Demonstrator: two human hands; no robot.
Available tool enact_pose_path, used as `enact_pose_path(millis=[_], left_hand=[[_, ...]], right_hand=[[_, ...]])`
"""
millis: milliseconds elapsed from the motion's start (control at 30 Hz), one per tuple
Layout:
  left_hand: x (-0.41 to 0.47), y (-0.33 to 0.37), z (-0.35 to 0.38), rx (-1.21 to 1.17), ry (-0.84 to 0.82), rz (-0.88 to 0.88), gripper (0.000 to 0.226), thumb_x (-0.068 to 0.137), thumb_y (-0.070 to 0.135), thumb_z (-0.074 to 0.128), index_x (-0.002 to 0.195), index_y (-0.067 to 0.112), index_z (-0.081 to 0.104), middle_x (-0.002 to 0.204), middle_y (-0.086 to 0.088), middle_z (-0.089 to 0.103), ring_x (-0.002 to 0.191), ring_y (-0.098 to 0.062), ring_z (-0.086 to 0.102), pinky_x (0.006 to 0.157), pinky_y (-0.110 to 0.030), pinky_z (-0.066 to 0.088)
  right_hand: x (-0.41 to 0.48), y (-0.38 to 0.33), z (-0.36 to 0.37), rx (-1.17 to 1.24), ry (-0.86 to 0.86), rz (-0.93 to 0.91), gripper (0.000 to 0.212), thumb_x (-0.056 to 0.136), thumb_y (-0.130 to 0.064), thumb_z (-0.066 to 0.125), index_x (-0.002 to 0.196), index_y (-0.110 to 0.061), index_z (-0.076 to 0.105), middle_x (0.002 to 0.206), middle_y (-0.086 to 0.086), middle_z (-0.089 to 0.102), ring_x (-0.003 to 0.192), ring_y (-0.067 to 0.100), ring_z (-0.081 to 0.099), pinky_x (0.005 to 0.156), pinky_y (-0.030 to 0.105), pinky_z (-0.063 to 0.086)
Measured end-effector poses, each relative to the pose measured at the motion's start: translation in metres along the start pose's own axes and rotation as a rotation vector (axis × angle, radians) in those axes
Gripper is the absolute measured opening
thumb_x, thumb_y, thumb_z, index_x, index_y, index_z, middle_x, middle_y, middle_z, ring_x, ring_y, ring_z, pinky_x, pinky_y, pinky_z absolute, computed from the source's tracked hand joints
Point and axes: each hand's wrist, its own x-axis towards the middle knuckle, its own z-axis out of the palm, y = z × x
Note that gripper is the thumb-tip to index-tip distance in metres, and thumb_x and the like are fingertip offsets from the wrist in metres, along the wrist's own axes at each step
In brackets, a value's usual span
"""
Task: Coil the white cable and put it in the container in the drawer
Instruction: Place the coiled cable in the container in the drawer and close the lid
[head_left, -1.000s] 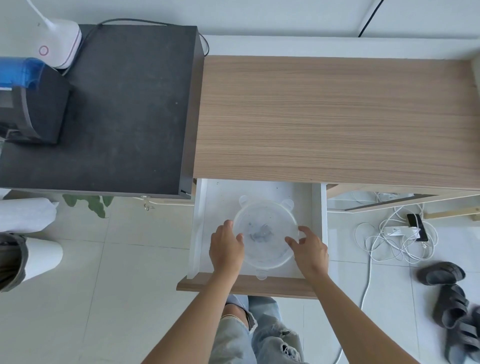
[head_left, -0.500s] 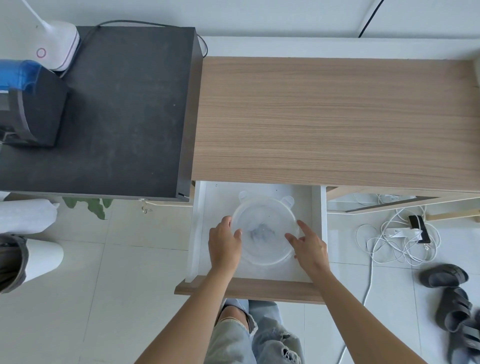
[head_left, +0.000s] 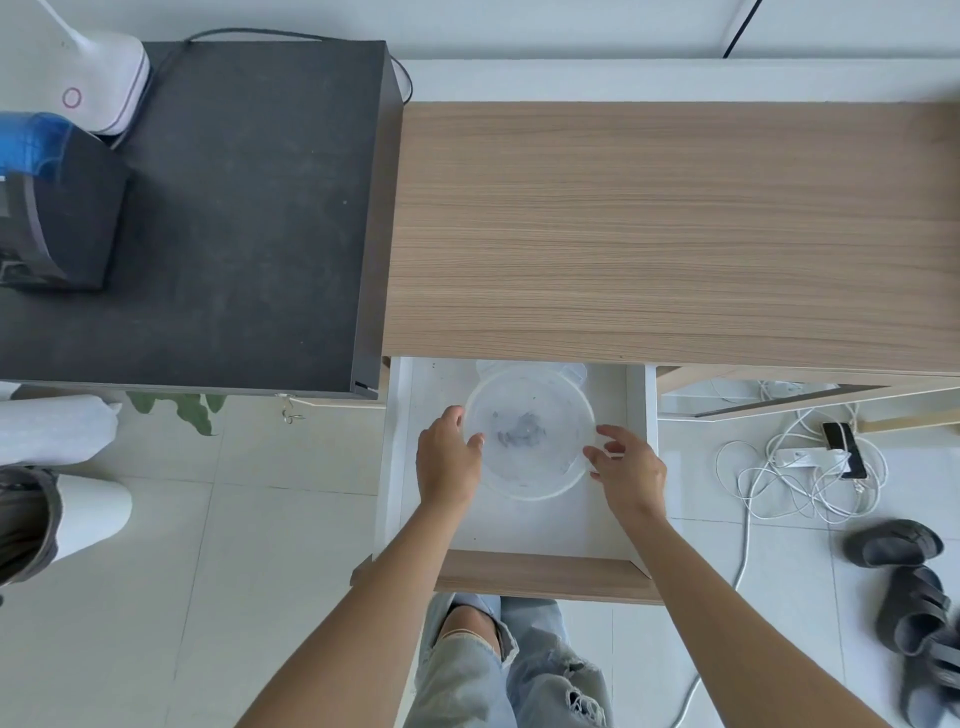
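Observation:
A round clear plastic container (head_left: 530, 488) with small grey bits inside sits in the open white drawer (head_left: 519, 530) under the wooden desk. My left hand (head_left: 449, 462) grips its left rim and my right hand (head_left: 628, 467) pinches its right rim. Two tabs show at the container's far edge. The white cable (head_left: 746, 540) lies loose and tangled on the floor to the right of the drawer, apart from both hands.
A white power strip (head_left: 810, 457) and a phone (head_left: 844, 449) lie among the cable loops. Dark sandals (head_left: 893, 543) are on the floor at right. The wooden desk top (head_left: 675, 234) overhangs the drawer's back. A black cabinet (head_left: 249, 208) stands to the left.
The container has shifted toward the back of the drawer with both hands on it, and its front tab is out of sight. My right fingers have curled onto the rim.

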Motion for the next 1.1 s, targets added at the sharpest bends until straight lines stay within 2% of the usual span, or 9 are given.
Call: enact_pose_path(millis=[100, 267, 400, 533, 667, 800, 900, 1033, 1100], left_hand=[[-0.001, 0.0, 0.002, -0.005, 0.016, 0.009, 0.041, 0.095, 0.021, 0.065, 0.134, 0.011, 0.056, 0.128, -0.009, 0.066, 0.115, -0.028, 0.062, 0.092, -0.04, 0.054], [0.001, 0.0, 0.001, 0.059, 0.032, 0.036, 0.041, 0.094, 0.027, 0.067, 0.132, 0.013, 0.057, 0.121, -0.007, 0.069, 0.106, -0.026, 0.066, 0.084, -0.038, 0.055], [-0.003, -0.006, 0.0, 0.13, 0.014, 0.038, 0.038, 0.093, 0.033, 0.066, 0.126, 0.017, 0.056, 0.112, -0.006, 0.072, 0.097, -0.026, 0.069, 0.077, -0.04, 0.057], [-0.009, -0.009, 0.0, 0.187, 0.0, -0.023, 0.039, 0.092, 0.04, 0.064, 0.124, 0.02, 0.054, 0.113, -0.006, 0.069, 0.103, -0.028, 0.064, 0.082, -0.043, 0.056], [-0.014, 0.004, 0.003, 0.288, 0.051, -0.088, 0.044, 0.092, 0.034, 0.067, 0.131, 0.018, 0.054, 0.123, -0.012, 0.058, 0.113, -0.03, 0.053, 0.085, -0.038, 0.049], [-0.017, 0.019, 0.018, 0.178, -0.048, -0.095, 0.054, 0.095, 0.008, 0.06, 0.145, 0.009, 0.037, 0.137, -0.017, 0.053, 0.123, -0.036, 0.053, 0.091, -0.04, 0.051], [-0.012, 0.018, 0.018, 0.09, -0.135, -0.062, 0.083, 0.096, 0.016, 0.062, 0.158, 0.014, 0.008, 0.145, -0.02, 0.048, 0.131, -0.037, 0.05, 0.103, -0.046, 0.048], [-0.003, 0.011, 0.006, 0.159, -0.217, 0.023, 0.1, 0.094, 0.027, 0.065, 0.157, 0.035, -0.013, 0.113, -0.015, 0.063, 0.093, -0.03, 0.064, 0.076, -0.039, 0.055], [-0.001, 0.013, 0.002, 0.211, -0.26, 0.043, 0.103, 0.094, 0.028, 0.065, 0.154, 0.041, -0.017, 0.098, -0.014, 0.063, 0.075, -0.024, 0.06, 0.063, -0.034, 0.052]], right_hand=[[-0.001, 0.0, 0.001, 0.022, -0.003, 0.036, 0.022, 0.094, -0.02, 0.069, 0.116, -0.018, 0.07, 0.094, 0.005, 0.071, 0.073, 0.025, 0.073, 0.076, 0.033, 0.058], [0.0, 0.0, -0.001, 0.029, 0.006, 0.049, 0.017, 0.097, -0.018, 0.065, 0.112, -0.021, 0.071, 0.082, -0.008, 0.069, 0.067, 0.02, 0.074, 0.064, 0.023, 0.052], [0.0, 0.002, -0.005, -0.034, 0.003, 0.087, 0.014, 0.095, -0.022, 0.068, 0.106, -0.015, 0.075, 0.087, 0.001, 0.073, 0.065, 0.025, 0.074, 0.067, 0.03, 0.056], [-0.007, 0.0, -0.004, -0.193, 0.054, 0.1, 0.02, 0.093, -0.033, 0.07, 0.105, -0.017, 0.069, 0.104, 0.007, 0.061, 0.082, 0.029, 0.061, 0.074, 0.033, 0.046], [-0.011, -0.011, -0.002, -0.267, 0.082, 0.009, 0.019, 0.093, -0.02, 0.071, 0.109, -0.009, 0.065, 0.098, 0.008, 0.065, 0.083, 0.03, 0.062, 0.073, 0.036, 0.046], [-0.005, -0.019, 0.001, -0.237, -0.016, 0.073, 0.025, 0.094, -0.013, 0.068, 0.113, 0.003, 0.071, 0.11, 0.021, 0.073, 0.095, 0.044, 0.071, 0.087, 0.047, 0.058], [-0.004, -0.023, 0.003, -0.269, -0.056, 0.066, 0.034, 0.088, -0.02, 0.077, 0.106, 0.008, 0.072, 0.108, 0.021, 0.074, 0.099, 0.042, 0.067, 0.085, 0.044, 0.056], [-0.004, -0.025, 0.005, -0.282, -0.087, 0.078, 0.037, 0.087, -0.023, 0.079, 0.1, 0.011, 0.07, 0.103, 0.026, 0.073, 0.1, 0.044, 0.066, 0.081, 0.046, 0.054], [-0.005, -0.025, 0.003, -0.268, -0.111, 0.077, 0.039, 0.089, -0.024, 0.077, 0.118, 0.001, 0.068, 0.107, 0.02, 0.074, 0.104, 0.039, 0.066, 0.084, 0.04, 0.052]])
